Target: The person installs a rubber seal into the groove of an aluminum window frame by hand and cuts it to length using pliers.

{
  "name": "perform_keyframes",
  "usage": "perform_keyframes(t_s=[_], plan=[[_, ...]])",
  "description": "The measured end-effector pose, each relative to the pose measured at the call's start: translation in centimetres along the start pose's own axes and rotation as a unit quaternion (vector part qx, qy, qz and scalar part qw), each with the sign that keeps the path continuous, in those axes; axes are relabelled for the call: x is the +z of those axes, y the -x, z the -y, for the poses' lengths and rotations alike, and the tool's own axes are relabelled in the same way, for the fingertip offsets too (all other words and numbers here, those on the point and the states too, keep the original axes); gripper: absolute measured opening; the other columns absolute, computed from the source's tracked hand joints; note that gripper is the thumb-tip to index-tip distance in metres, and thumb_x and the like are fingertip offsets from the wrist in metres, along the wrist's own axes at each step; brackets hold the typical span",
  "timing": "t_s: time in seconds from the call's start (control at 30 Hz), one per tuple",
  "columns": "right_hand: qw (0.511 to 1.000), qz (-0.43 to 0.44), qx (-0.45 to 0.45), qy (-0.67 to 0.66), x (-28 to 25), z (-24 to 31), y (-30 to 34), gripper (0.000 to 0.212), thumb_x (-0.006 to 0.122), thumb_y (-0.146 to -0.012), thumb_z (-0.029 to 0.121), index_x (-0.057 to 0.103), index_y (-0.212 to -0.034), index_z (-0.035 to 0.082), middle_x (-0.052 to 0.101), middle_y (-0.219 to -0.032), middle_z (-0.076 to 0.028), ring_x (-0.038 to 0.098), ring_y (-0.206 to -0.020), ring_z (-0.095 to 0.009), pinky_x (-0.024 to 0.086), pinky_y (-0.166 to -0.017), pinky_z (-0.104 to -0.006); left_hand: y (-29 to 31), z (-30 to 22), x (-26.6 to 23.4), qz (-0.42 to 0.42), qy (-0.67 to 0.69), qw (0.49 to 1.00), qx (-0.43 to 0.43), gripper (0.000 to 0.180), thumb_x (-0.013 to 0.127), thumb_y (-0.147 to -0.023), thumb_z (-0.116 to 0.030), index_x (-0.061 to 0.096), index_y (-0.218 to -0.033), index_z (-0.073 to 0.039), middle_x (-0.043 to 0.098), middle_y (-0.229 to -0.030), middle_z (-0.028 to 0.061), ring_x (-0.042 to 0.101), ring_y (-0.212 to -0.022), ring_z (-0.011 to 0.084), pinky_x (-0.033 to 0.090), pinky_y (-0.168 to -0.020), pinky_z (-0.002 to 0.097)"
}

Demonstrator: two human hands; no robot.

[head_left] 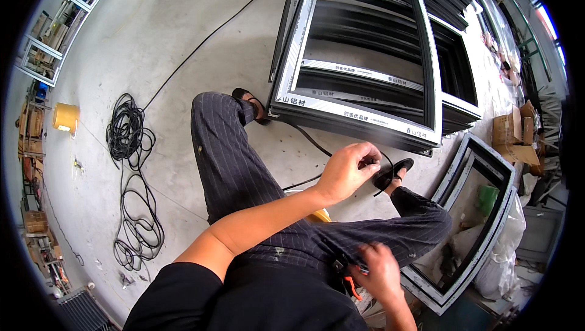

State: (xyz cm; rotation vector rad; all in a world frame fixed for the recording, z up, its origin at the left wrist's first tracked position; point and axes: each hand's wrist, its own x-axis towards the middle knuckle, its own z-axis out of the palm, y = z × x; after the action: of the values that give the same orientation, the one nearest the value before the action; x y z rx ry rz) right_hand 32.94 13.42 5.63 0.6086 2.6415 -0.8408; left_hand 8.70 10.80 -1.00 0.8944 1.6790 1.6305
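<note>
My left hand [350, 172] is closed, its fingers pinched on a thin black flexible strip [385, 186] whose end curls down past the fingertips. More black strip [314, 142] runs from under the frames toward this hand. Over my right thigh, my right hand [381, 273] is smeared by motion, its fingers bent beside a tool with orange handles [351, 288]. Whether they grip the tool is unclear; its head is dark and partly hidden. Beyond my left hand lies a stack of dark metal window frames [365, 113] with white printed protective film.
Another frame [420, 291] leans at the right, near plastic wrapping [503, 258] and cardboard boxes [515, 136]. A coiled black cable [131, 130] lies on the floor at left, near a yellow bucket [65, 116]. A yellow-and-white object [320, 215] shows partly between my legs.
</note>
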Motion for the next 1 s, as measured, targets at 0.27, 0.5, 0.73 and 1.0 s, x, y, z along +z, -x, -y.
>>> perform_keyframes(t_s=[0.27,0.5,0.73,1.0], plan=[[0.887,-0.204,-0.067,-0.409,3.8,-7.5,-17.0,0.041,0.069,-0.083,0.004,0.055,-0.122,0.002,0.064,-0.08,-0.004,0.062,-0.072,-0.013,0.05,-0.065,-0.027,0.3,-0.5,1.5,0.043,0.085,0.995,-0.001,0.017,0.067,-0.088,-0.007,0.061,-0.102,0.001,0.066,-0.091,0.0059,0.064,-0.087,0.012,0.053,-0.08,0.0254],[0.744,-0.288,0.112,-0.593,-0.3,-10.7,-20.2,0.021,0.061,-0.094,0.023,0.064,-0.101,0.004,0.057,-0.071,0.0,0.046,-0.055,-0.004,0.036,-0.046,-0.0193,2.2,9.4,-8.8,-0.237,0.214,0.898,-0.303,0.023,0.069,-0.089,-0.017,0.058,-0.101,-0.001,0.064,-0.099,0.0095,0.063,-0.087,0.0158,0.054,-0.08,0.0288],[0.66,-0.304,0.175,-0.664,0.7,-13.6,-21.6,0.015,0.063,-0.093,0.021,0.063,-0.098,0.007,0.06,-0.071,-0.001,0.048,-0.055,-0.006,0.036,-0.046,-0.0199,0.3,16.1,-14.3,-0.318,0.407,0.813,-0.267,0.04,0.072,-0.086,-0.017,0.052,-0.115,0.001,0.062,-0.109,0.0125,0.062,-0.101,0.027,0.05,-0.092,0.0398],[0.635,-0.286,0.16,-0.7,2.9,-16.3,-21.5,0.017,0.063,-0.092,0.02,0.06,-0.106,0.01,0.062,-0.086,-0.004,0.053,-0.067,-0.008,0.04,-0.052,-0.0191,-0.3,17.7,-13.9,-0.342,0.373,0.823,-0.258,0.032,0.068,-0.089,-0.014,0.053,-0.115,-0.003,0.063,-0.106,0.0106,0.062,-0.098,0.026,0.049,-0.093,0.0408]])
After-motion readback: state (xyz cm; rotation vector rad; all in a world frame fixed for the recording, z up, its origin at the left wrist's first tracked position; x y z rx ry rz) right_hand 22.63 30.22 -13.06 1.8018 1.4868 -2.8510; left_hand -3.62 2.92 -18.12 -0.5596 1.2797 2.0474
